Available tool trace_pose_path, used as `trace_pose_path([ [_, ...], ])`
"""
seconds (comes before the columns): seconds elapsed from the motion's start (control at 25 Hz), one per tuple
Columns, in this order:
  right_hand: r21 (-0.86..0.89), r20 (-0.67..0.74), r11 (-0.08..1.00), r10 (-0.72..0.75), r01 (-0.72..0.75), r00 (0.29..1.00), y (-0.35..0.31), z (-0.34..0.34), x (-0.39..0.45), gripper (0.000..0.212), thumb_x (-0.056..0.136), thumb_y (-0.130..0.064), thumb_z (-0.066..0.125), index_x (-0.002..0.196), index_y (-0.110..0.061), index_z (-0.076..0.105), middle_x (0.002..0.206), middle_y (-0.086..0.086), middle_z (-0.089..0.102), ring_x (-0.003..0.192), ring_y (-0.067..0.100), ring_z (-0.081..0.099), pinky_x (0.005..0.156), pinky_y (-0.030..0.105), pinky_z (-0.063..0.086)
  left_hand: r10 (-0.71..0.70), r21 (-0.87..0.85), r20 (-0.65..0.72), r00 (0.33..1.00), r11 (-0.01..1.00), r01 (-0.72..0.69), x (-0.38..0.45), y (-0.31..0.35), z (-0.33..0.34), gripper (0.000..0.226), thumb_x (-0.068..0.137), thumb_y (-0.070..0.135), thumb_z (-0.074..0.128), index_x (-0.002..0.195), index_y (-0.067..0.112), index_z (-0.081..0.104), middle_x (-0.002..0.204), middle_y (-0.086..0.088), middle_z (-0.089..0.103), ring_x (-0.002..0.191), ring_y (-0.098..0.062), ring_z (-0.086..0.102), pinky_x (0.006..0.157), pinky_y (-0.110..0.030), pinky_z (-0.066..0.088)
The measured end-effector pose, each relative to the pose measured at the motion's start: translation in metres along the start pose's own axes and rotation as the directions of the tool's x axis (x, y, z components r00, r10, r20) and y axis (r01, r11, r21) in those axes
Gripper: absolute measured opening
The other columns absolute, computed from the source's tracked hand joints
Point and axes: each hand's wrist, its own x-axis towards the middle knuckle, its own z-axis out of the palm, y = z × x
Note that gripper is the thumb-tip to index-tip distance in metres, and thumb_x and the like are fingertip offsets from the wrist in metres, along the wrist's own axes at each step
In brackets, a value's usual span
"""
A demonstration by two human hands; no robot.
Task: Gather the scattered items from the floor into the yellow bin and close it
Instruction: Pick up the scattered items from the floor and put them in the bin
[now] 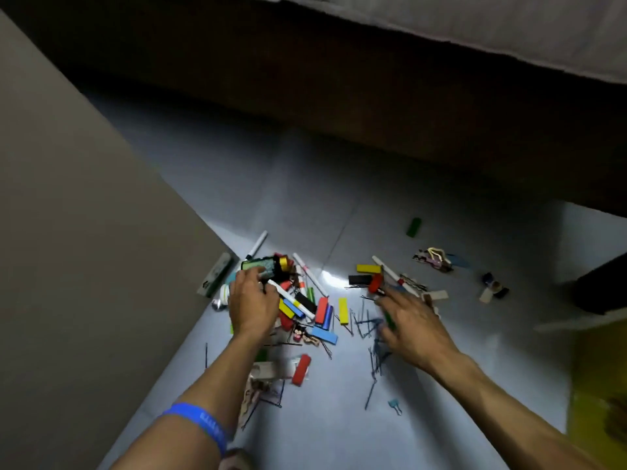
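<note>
The yellow bin [597,401] lay just right of the right hand [412,329] — spread, empty — while the left hand [252,300] pinched a white marker [291,298], its length running right and nearward.

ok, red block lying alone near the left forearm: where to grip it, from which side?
Pinch the red block across its two long sides, near the middle, coming from above. It lies flat on the floor, long and narrow, and its right side and top are free. The left hand looks nearer; the right hand is over the hairpins.
</note>
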Motion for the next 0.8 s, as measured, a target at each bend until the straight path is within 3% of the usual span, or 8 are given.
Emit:
trace_pose_path([
  [0.16,0.065,0.049,0.998,-0.023,0.019,0.999,-0.013,0.007,0.053,0.052,0.092,-0.035,0.052,0.142,-0.027,0.041,0.153,0.001,0.035,0.139,0.022,0.034,0.115,0.033,0.029,-0.006,0.184,0.146,0.989,0.983,-0.022,0.053,-0.008,-0.001,0.062,0.094,0.037,0.056,0.148,0.017,0.035,0.156,-0.012,0.031,0.141,-0.033,0.029,0.112,-0.054,0.031],
  [0.28,0.088,0.109,0.996,-0.029,0.019,0.994,-0.02,0.011,0.09,0.062,0.092,-0.042,0.054,0.149,-0.031,0.03,0.16,0.0,0.023,0.145,0.021,0.025,0.117,0.035,0.024,-0.05,0.273,0.286,0.957,0.962,-0.031,0.087,-0.009,0.005,0.086,0.086,0.062,0.057,0.154,0.028,0.016,0.163,-0.006,0.011,0.149,-0.031,0.012,0.118,-0.055,0.017],
  [0.4,0.107,0.109,0.992,-0.077,0.066,0.991,-0.036,0.02,0.123,0.071,0.09,-0.046,0.055,0.151,-0.027,0.024,0.159,0.002,0.025,0.142,0.024,0.029,0.114,0.038,0.028,-0.047,0.286,0.366,0.93,0.956,-0.065,0.089,-0.014,0.023,0.082,0.081,0.06,0.063,0.149,0.032,0.028,0.159,-0.004,0.023,0.144,-0.03,0.017,0.112,-0.053,0.027],
  [0.6,0.035,0.186,0.999,-0.038,0.032,0.982,-0.083,0.045,0.153,0.098,0.074,-0.069,0.058,0.148,-0.016,0.023,0.145,0.009,0.039,0.125,0.032,0.042,0.098,0.046,0.039,0.058,0.284,0.279,0.958,0.949,-0.14,0.049,-0.033,0.045,0.063,0.08,0.057,0.065,0.132,0.029,0.045,0.135,0.002,0.047,0.12,-0.023,0.041,0.095,-0.041,0.04],
  [0.72,-0.042,0.172,0.999,0.012,-0.005,0.985,-0.094,0.057,0.15,0.118,0.063,-0.079,0.061,0.15,-0.014,0.016,0.146,0.01,0.034,0.124,0.033,0.038,0.097,0.05,0.037,-0.031,0.082,0.146,0.989,0.996,0.019,0.042,-0.046,0.032,0.06,0.082,0.06,0.063,0.129,0.027,0.047,0.124,0.0,0.057,0.113,-0.021,0.047,0.094,-0.042,0.045],
  [0.8,-0.041,0.137,0.999,0.019,-0.013,0.99,-0.1,0.065,0.144,0.12,0.063,-0.084,0.055,0.151,-0.013,0.013,0.147,0.011,0.032,0.126,0.033,0.037,0.098,0.052,0.036,-0.069,0.02,0.068,0.995,0.998,0.068,0.037,-0.05,0.025,0.057,0.082,0.064,0.059,0.126,0.029,0.049,0.12,0.001,0.061,0.109,-0.02,0.052,0.094,-0.047,0.046],
])
